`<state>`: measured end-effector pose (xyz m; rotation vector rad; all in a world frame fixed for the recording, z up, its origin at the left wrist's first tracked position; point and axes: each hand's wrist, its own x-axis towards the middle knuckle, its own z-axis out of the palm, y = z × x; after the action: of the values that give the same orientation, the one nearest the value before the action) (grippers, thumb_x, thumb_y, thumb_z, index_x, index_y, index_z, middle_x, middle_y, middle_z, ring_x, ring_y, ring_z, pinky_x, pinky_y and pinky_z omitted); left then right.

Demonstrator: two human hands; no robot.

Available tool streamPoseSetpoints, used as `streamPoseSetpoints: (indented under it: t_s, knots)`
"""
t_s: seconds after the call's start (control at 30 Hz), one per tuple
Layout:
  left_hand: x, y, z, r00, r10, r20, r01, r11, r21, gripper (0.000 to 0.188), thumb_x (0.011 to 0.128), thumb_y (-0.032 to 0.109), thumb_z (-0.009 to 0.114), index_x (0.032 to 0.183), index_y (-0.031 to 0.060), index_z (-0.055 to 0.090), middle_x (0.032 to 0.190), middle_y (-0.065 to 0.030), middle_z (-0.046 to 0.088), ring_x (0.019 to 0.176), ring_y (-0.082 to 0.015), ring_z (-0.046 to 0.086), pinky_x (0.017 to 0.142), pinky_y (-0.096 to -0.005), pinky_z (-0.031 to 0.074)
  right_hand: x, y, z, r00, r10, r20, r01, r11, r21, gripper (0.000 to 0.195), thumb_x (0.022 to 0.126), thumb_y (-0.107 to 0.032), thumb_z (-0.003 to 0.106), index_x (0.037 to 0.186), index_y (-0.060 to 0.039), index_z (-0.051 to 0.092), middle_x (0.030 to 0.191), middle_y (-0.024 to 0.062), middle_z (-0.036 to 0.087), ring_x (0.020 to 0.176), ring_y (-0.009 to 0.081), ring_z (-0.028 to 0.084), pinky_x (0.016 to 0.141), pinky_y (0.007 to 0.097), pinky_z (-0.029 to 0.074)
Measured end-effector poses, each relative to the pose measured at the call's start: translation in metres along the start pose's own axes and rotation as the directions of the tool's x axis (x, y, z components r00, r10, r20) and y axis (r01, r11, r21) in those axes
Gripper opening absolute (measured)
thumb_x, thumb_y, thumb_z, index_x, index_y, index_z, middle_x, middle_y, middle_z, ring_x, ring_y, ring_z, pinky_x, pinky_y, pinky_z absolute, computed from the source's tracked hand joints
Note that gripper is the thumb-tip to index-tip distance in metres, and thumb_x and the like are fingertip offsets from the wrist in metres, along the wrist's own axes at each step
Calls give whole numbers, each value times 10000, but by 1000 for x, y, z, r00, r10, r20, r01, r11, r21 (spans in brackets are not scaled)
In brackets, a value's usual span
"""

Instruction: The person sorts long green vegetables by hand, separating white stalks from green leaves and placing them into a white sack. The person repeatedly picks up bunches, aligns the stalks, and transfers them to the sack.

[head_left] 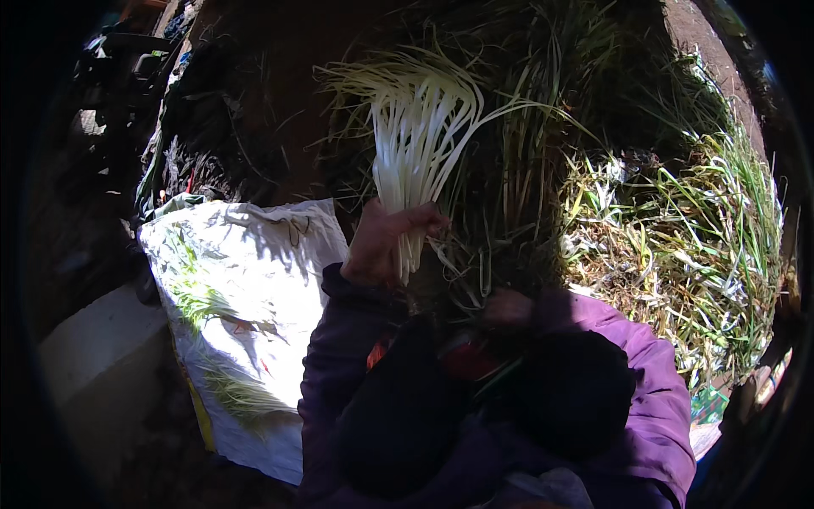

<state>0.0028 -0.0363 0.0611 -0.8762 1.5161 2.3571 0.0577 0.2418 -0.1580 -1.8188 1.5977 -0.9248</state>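
Observation:
A bunch of pale, long-stemmed leafy vegetables (410, 146) stands upright in my left hand (381, 238), which is closed around the lower stems. The yellowish leaf ends fan out and droop at the top. In the shade near my knees is my right hand (507, 308), close to dark leafy debris; its fingers are too dark to make out. On a white woven sheet (280, 318) at the left lie two small bunches, an upper bunch (197, 296) with bright green leaves and a lower bunch (245, 388) of pale stems.
A sunlit heap of green and dried leaves (661, 254) covers the right side. Shaded long green leaves (540, 127) lie beyond the held bunch. A pale block or slab (102, 337) is at the far left. Dark clutter stands at the upper left.

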Motion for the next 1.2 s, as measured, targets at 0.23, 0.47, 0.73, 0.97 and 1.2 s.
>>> streamPoseSetpoints:
  t_s: [0.23, 0.47, 0.73, 0.97, 1.2]
  knots:
    - [-1, 140, -4, 727, 582, 364, -196, 685, -701, 270, 973, 125, 431, 1164, -64, 402, 856, -53, 478, 701, -95, 457, 771, -297, 409, 28, -18, -117, 844, 357, -400, -303, 933, 193, 160, 828, -145, 600, 963, -62, 622, 926, 112, 637, 858, 311, 612, 710, 391, 502]
    - [38, 54, 23, 868, 404, 287, -74, 679, -730, 243, 931, 125, 526, 1133, -3, 478, 870, -51, 497, 682, -100, 454, 746, -296, 415, -42, 69, -200, 605, 511, -611, -796, 399, -455, 83, 742, -150, 624, 778, -83, 590, 831, 69, 585, 846, 264, 563, 713, 362, 444]
    - [55, -19, 32, 961, 117, 249, 75, 758, -648, 272, 894, 126, 594, 1113, 7, 485, 820, -38, 523, 652, -106, 488, 721, -310, 461, -8, 38, -211, 246, 708, -661, -894, 430, 127, 259, 851, -331, 574, 807, -83, 634, 754, 129, 628, 728, 317, 618, 660, 409, 479]
    - [45, -23, 31, 978, 68, 195, 60, 811, -582, 217, 923, 127, 543, 1097, 11, 485, 828, -30, 490, 650, -97, 460, 675, -272, 443, -1, 65, -184, 120, 765, -633, -744, 491, 453, 220, 796, -270, 630, 868, -67, 677, 754, 136, 653, 707, 285, 640, 653, 360, 496]
    - [51, -39, 40, 966, 13, 260, 157, 767, -622, 209, 911, 133, 575, 1056, 1, 501, 791, -39, 517, 623, -100, 449, 576, -260, 410, 7, 81, -168, 74, 681, -729, -779, 496, 384, 212, 748, -256, 675, 797, -50, 673, 720, 136, 650, 691, 278, 639, 666, 359, 501]
